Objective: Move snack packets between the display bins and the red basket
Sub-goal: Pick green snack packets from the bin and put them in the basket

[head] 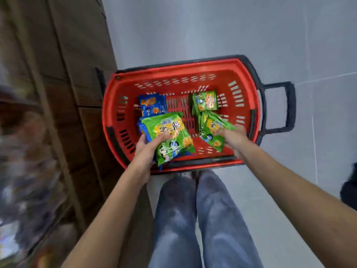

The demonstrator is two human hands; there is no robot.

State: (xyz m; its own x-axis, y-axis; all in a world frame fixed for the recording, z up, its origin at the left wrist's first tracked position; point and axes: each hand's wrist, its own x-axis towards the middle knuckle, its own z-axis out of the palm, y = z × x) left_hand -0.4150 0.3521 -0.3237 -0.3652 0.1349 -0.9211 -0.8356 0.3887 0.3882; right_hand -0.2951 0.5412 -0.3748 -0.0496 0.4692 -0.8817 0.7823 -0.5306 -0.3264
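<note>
The red basket stands on the floor straight below me. My left hand grips a stack of packets over the basket's near left side, with a green snack packet on top and blue ones underneath. My right hand holds another green packet over the near right side. More packets lie inside: blue packets at the back left and green packets at the back right.
A brown wooden display unit runs along the left, with blurred display bins of goods at the far left. The basket's black handle sticks out to the right. Grey tiled floor lies beyond. My legs in jeans are below.
</note>
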